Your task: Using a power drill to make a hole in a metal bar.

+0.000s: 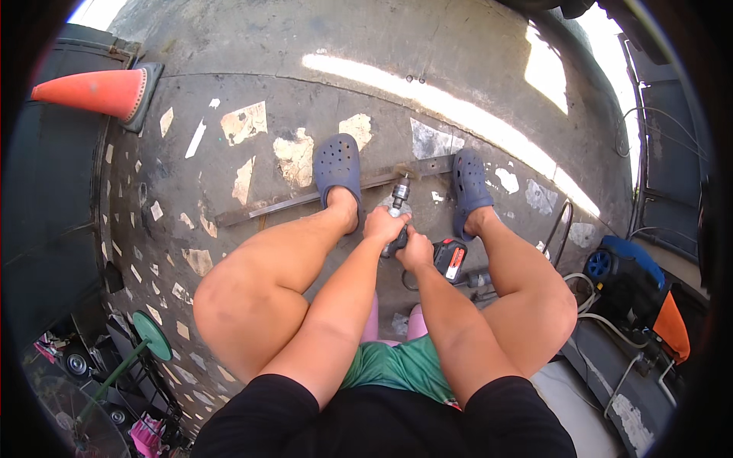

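Observation:
A cordless drill (pixel 400 194) points away from me, low over the floor between my feet. My left hand (pixel 385 226) is closed around the front of its body, behind the chuck. Around the grip, my right hand (pixel 417 251) is closed too, with the red and black battery (pixel 450 260) beside it. In the chuck sits a brownish, blurred bit resembling a wire brush (pixel 405 172). It meets or hovers just over a long metal bar (pixel 284 203) on the floor; contact is hard to tell. My blue clogs (pixel 337 164) rest at or on this bar.
An orange traffic cone (pixel 92 91) lies on its side at far left. Lower left are a green round-based stand (pixel 153 336) and a pink item (pixel 146 437). A blue and black wheeled machine (pixel 622 267) with hoses stands at right. Pale patches mark the concrete floor (pixel 252 88).

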`<state>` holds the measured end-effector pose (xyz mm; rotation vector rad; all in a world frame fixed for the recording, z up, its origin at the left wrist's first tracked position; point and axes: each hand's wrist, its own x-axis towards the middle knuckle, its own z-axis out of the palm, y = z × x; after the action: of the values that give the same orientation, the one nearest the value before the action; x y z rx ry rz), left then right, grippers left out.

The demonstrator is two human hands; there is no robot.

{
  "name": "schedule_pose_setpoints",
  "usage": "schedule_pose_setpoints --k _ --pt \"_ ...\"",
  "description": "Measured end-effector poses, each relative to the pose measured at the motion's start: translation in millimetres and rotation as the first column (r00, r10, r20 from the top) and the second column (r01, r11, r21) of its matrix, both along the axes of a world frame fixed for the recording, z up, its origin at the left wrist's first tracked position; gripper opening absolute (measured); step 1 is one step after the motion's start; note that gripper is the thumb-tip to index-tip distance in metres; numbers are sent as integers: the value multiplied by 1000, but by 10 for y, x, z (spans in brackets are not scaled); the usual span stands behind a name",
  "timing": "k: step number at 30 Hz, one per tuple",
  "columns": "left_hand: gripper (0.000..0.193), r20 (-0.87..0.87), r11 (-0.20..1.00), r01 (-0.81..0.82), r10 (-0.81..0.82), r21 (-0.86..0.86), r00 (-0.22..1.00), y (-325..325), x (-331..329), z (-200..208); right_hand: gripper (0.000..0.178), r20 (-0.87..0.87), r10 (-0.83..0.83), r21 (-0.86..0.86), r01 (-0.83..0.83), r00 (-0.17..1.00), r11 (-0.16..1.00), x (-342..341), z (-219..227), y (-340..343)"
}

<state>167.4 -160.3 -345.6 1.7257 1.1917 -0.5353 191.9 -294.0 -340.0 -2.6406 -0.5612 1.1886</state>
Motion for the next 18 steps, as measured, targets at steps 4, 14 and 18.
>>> schedule_pose_setpoints --k 4,14,18 --pt "65 -37 998 54 -52 45 998 9 40 -4 55 52 -80 46 78 995 996 -30 -93 22" --pt "61 -38 1000 -8 7 -18 999 6 72 47 51 5 6 -14 -6 1000 1000 37 -71 -4" --pt "59 -34 999 -49 50 12 998 44 27 24 52 -15 73 -7 -73 997 997 79 29 66"
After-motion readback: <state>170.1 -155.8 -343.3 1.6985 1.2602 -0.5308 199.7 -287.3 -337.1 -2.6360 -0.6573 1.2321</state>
